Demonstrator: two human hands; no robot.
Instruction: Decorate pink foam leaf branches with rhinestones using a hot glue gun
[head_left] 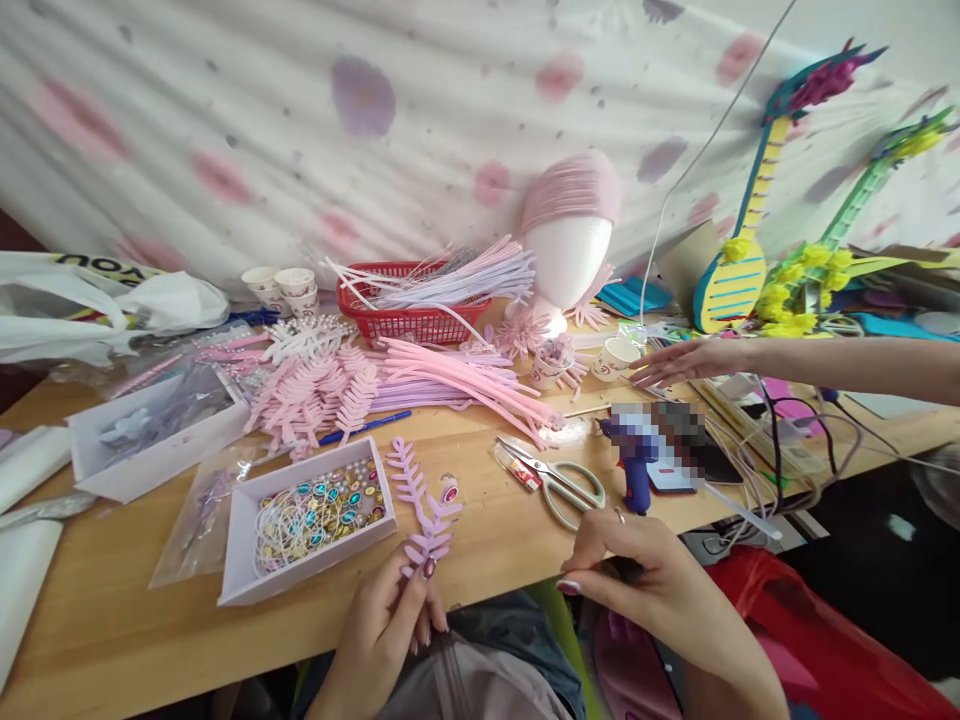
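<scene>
My left hand [391,625] pinches a lilac pipe-cleaner leaf sprig [430,530] by its lower end, above the table's front edge. Another narrow lilac leafy stem [406,468] extends behind it; whether the two are joined I cannot tell. Beside them lies a small oval piece with a dark pink stone [450,491]. To the right, my right hand [645,575] is raised with thumb and forefinger pinched together; anything between them is too small to make out. Close by are scissors with pale handles [574,490] and a blue glue gun [637,475].
A white box [234,560] holds beads and gems. Pink pipe-cleaner leaves [304,395], loose pipe cleaners [465,375], a red basket [409,325] and a foam head [566,255] stand behind. From the right, another person's hand [686,362] reaches beside a paper cup [616,357]. Cables [776,460] trail rightward.
</scene>
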